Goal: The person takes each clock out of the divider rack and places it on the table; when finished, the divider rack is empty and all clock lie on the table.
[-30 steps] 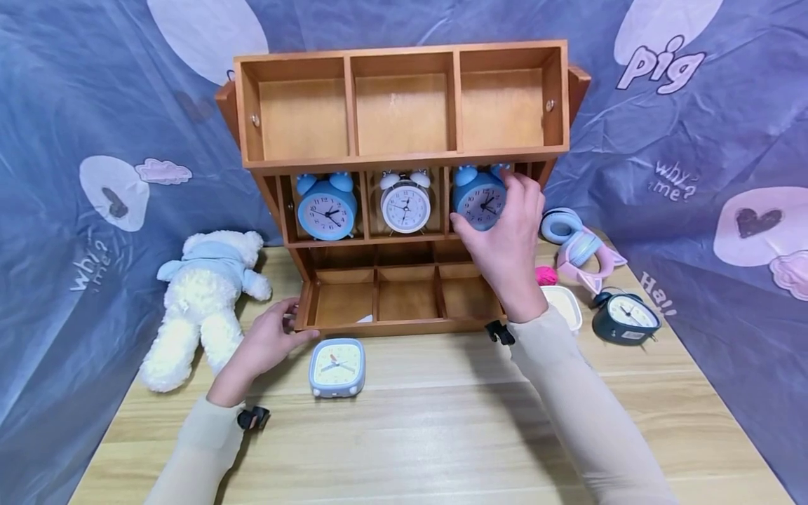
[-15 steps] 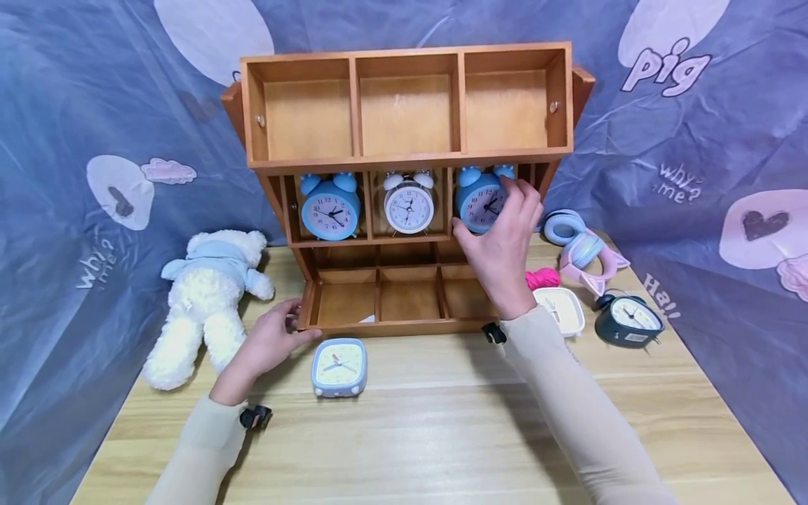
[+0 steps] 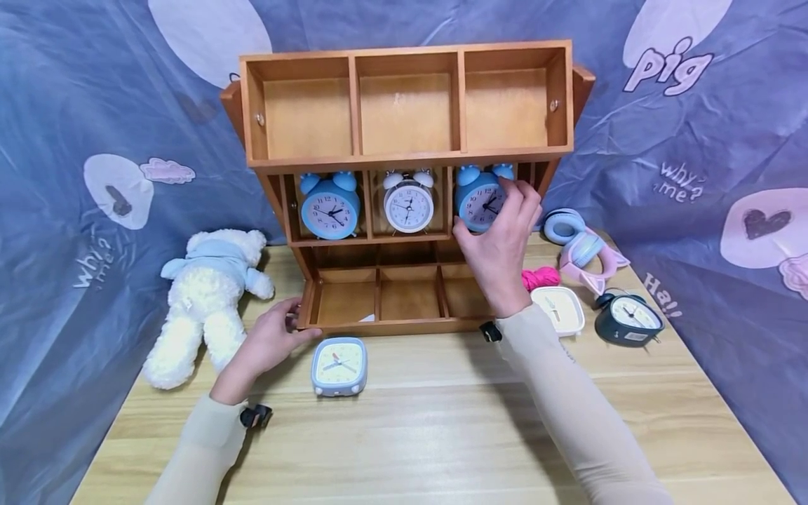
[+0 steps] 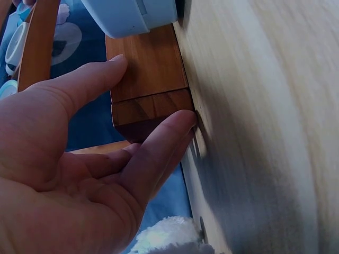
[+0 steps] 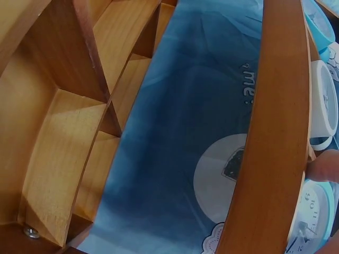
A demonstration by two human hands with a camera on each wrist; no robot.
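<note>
1. Thumb [image 3: 463, 235] and fingers [image 3: 514, 200] of the right hand [image 3: 501, 249] grip the right blue clock [image 3: 477, 208], which I see upright in the rack's middle row, right compartment.
2. On my other side, the left hand [image 3: 275, 338] grips the rack [image 3: 404, 162] at its lower left corner, thumb on the front.
3. I have the white clock [image 3: 409, 208] in the row's centre compartment, the left blue clock [image 3: 330, 212] beyond.
4. Square clock [image 3: 339, 366] sits before the rack on the table [image 3: 410, 428].
5. Left: bear [image 3: 205, 315]. Right: yarn [image 3: 541, 278], headphones [image 3: 583, 247], dark clock [image 3: 629, 319].
</note>
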